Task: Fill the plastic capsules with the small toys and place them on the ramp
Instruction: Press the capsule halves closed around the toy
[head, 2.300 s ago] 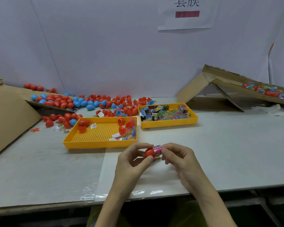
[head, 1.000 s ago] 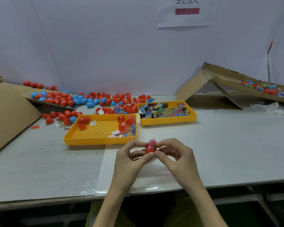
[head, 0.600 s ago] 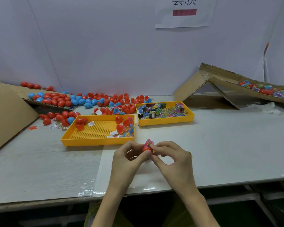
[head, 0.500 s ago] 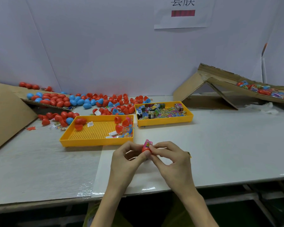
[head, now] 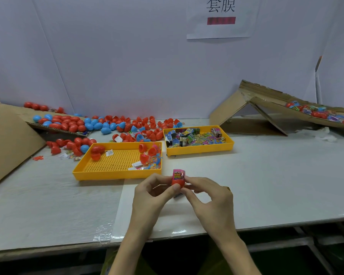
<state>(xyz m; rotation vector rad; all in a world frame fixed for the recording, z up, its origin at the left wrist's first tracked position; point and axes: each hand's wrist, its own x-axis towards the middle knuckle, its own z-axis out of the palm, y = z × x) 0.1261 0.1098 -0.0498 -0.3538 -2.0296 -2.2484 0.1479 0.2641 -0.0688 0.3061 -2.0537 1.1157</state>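
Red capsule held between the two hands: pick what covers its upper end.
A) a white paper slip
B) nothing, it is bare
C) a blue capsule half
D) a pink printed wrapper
D: a pink printed wrapper sits over the top of the red capsule, which the left hand and the right hand pinch from either side.

Single head-worn view, looking forward and down across table (head: 266, 185), hands close below, wall behind.
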